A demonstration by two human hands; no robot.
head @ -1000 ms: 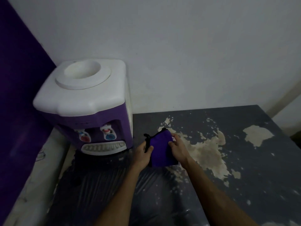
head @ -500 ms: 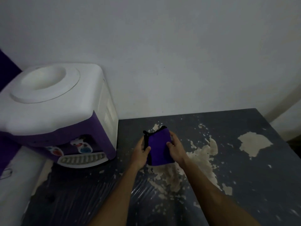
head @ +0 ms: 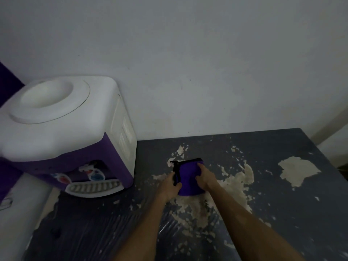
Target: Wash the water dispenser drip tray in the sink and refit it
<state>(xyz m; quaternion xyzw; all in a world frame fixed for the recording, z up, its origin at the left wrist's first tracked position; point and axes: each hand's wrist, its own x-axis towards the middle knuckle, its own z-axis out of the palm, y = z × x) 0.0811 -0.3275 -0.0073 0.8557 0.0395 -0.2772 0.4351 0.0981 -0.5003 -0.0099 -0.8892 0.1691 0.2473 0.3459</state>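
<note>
A white and purple water dispenser (head: 62,132) stands at the left on a dark table (head: 282,204), against the wall. Its white slotted drip tray (head: 94,188) sits in place at the foot, under a red tap and a blue tap. To the right of the dispenser, my left hand (head: 170,187) and my right hand (head: 206,177) both hold a folded purple cloth (head: 189,176) with a black edge, low over the table top. The left hand grips its left side, the right hand its right side.
The table's dark coating is peeled in pale patches (head: 299,169) around and right of the hands. A plain white wall rises behind. A purple surface (head: 7,81) stands at the far left, and a white surface (head: 17,213) lies below the dispenser's left side.
The view has swung to the right, so the dispenser sits farther left in the frame. Both hands keep hold of the purple cloth, now farther from the dispenser.
</note>
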